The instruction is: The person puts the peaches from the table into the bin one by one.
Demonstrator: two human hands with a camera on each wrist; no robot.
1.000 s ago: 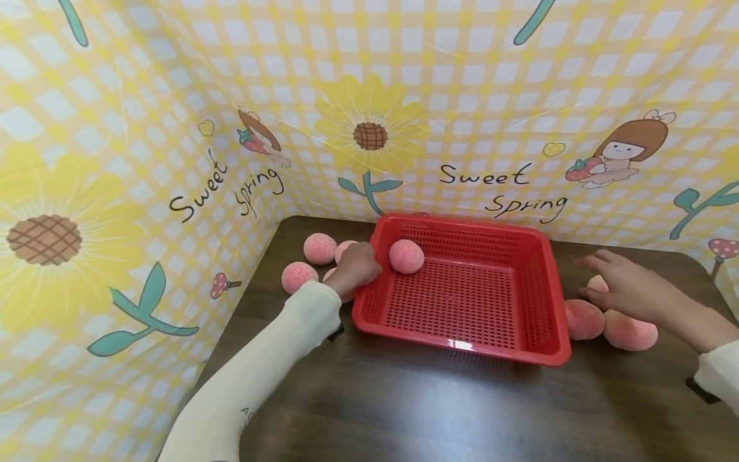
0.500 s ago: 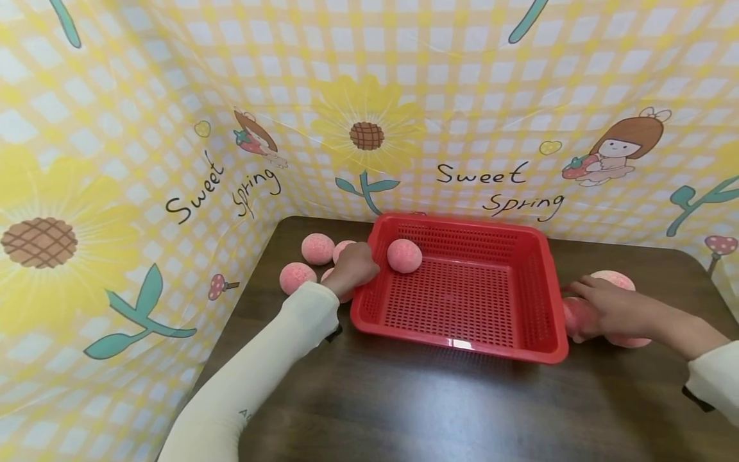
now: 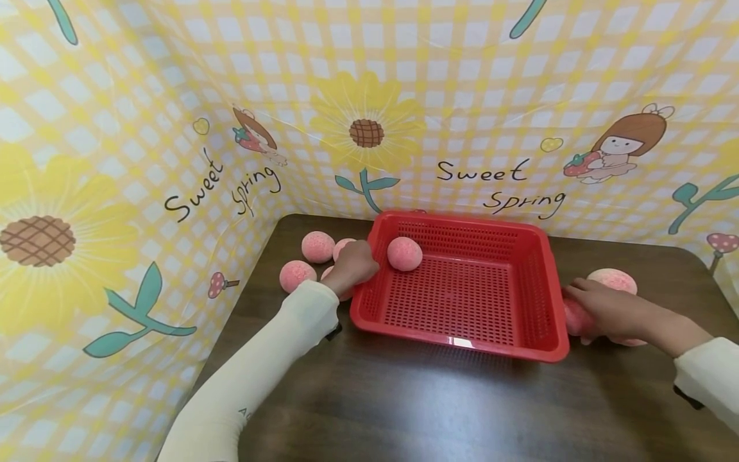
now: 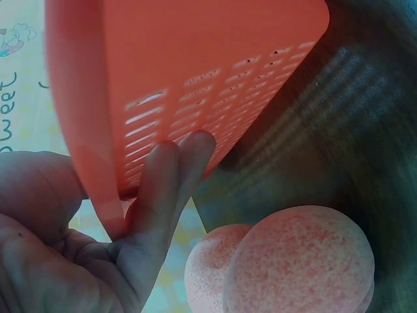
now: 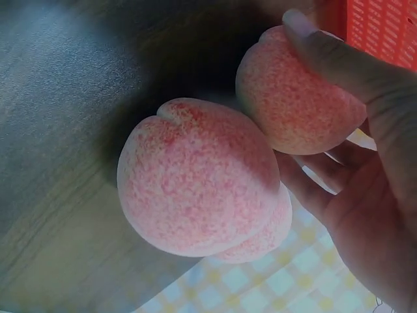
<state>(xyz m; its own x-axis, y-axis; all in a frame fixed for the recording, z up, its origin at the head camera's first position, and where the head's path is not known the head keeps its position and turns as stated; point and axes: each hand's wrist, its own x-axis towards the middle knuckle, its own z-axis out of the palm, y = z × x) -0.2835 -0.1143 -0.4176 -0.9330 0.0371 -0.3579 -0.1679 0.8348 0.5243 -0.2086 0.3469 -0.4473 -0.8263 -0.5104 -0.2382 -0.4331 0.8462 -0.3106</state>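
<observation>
A red plastic basket (image 3: 456, 345) with slotted walls stands on the table. My left hand (image 3: 353, 264) grips its left rim, thumb on one side of the wall and fingers on the other, as the left wrist view shows. At the basket's right side my right hand (image 3: 609, 309) holds a pink peach (image 5: 296, 94) between thumb and fingers. Beside that peach in the right wrist view lies a larger-looking peach (image 5: 195, 179), with another partly hidden behind it. One more peach (image 3: 405, 254) sits inside the basket, in its back left corner.
Several peaches (image 3: 297, 277) lie left of the basket, some partly covered by the left hand. A yellow checked cloth (image 3: 462, 115) with printed sunflowers hangs behind and to the left of the dark wooden table (image 3: 427, 410).
My right hand has come down and leftward from above the right-hand peaches and now holds the one nearest the basket. The left hand stays at the rim.
</observation>
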